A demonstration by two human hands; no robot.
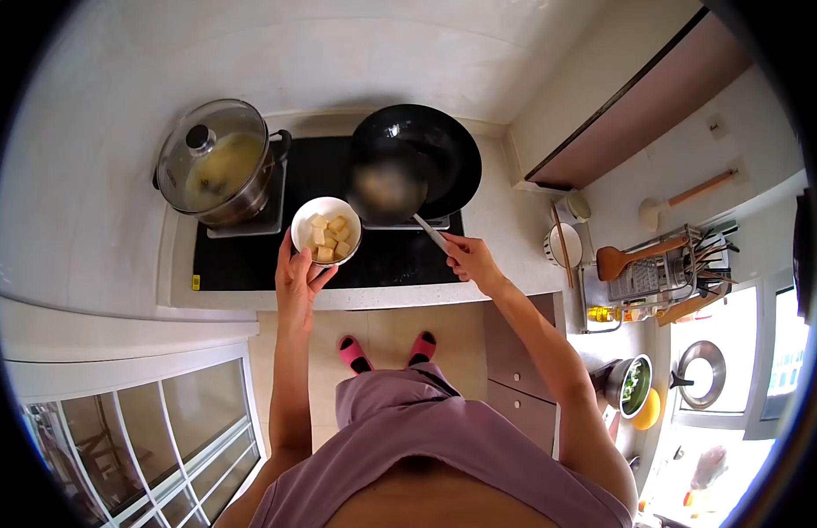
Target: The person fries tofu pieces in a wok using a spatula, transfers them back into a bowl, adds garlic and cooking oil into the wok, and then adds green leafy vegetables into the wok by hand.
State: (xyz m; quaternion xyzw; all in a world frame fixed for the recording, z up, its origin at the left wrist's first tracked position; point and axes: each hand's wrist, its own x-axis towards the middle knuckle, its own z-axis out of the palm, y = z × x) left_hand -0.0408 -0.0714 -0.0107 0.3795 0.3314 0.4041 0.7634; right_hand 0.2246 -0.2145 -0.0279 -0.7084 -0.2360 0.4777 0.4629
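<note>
My left hand [299,275] holds a small white bowl [353,231] of pale yellow cubes [329,236], tilted a little above the front of the black stove. Fingers of my right hand [470,262] are wrapped round the light grey handle [429,231] of a skimmer-like utensil. Its wide, dark round head [386,195] is over the near left part of a black wok [452,163]. Something tan shows in that head, too blurred to name. The bowl is close beside the utensil's head, on its left.
A lidded glass-topped pot [219,163] with yellowish contents stands on the left burner. On the right counter are a white bowl [560,246] with chopsticks, a utensil rack [655,268], and a metal bowl [637,387] of greens. A sliding glass door [162,431] is at lower left.
</note>
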